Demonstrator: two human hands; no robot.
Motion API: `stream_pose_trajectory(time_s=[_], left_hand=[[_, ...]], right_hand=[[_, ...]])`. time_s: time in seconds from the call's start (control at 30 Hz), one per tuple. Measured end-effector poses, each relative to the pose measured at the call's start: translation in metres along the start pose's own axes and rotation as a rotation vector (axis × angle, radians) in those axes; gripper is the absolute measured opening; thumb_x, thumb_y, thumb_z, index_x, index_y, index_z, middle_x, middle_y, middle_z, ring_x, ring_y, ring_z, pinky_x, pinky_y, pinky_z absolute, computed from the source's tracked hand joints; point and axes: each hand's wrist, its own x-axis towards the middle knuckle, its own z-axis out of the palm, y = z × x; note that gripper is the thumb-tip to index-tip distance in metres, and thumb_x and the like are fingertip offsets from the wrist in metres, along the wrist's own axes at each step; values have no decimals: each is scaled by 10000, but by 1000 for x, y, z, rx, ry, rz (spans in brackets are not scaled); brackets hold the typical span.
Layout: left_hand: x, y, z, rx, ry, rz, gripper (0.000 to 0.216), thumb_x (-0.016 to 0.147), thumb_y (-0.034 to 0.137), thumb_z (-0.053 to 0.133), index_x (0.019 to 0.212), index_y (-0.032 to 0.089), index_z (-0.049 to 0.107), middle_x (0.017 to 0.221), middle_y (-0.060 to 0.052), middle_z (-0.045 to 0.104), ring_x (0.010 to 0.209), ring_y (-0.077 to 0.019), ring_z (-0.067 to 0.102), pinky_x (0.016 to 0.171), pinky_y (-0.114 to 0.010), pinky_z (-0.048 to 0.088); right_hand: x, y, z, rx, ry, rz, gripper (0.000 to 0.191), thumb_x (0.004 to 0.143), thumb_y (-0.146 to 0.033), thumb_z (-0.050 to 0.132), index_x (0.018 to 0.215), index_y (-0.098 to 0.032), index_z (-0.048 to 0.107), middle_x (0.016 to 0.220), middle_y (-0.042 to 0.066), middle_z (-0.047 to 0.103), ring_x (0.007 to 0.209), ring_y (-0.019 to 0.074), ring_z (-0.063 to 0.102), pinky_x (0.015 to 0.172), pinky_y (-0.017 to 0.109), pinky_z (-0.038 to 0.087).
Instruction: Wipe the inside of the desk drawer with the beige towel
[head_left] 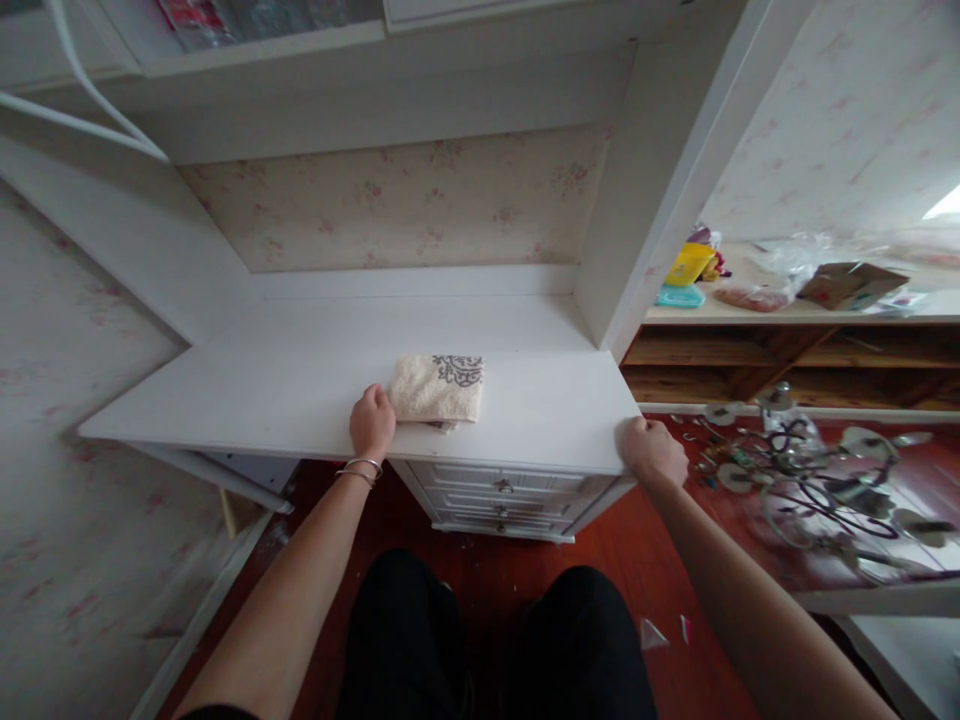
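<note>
A folded cream towel [435, 388] with a dark grey scroll pattern lies near the front of a white desk top [315, 350]. My left hand [373, 422], two bracelets at its wrist, rests by the towel's left edge with its fingers curled in. Whether those fingers pinch the towel is hidden by the back of the hand. At the front right corner of the desk, my right hand [654, 450] is closed around the edge, thumb side on top. Below the top stands a white drawer unit [504, 490] with several round knobs.
An upper cabinet [262, 55] and side panels frame the desk. On the right, a shelf unit [787, 350] carries a yellow container [688, 264], a cardboard box [851, 286] and plastic bags. A metal chandelier [817, 490] stands close to my right arm. Scraps lie on the red floor [607, 550].
</note>
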Motion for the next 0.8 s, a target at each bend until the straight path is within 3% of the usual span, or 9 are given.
stream_pose_trajectory(time_s=[0.1,0.27,0.8], left_hand=[[-2,0,0,24,-33,1,401,960,355,356,1156,206,672,1069,-125,728,1024,-288,661,873,-384,483],[-5,2,-1,60,-26,-5,407,965,352,338,1163,212,665,1071,-127,728,995,-285,669,822,-364,478],[-7,-4,3,68,0,64,386,958,317,331,1083,189,674,953,-128,733,917,-282,673,800,-369,471]], right_hand=[[0,-1,0,-2,-3,3,513,941,-426,331,1248,-177,659,1134,227,671,1092,359,637,889,487,503],[0,-2,0,-10,-7,14,524,938,-428,327,1276,-185,644,1160,230,663,1117,375,623,890,503,502],[0,-1,1,-42,-13,-16,532,946,-404,315,1284,-153,641,1176,237,657,1145,384,607,907,498,494]])
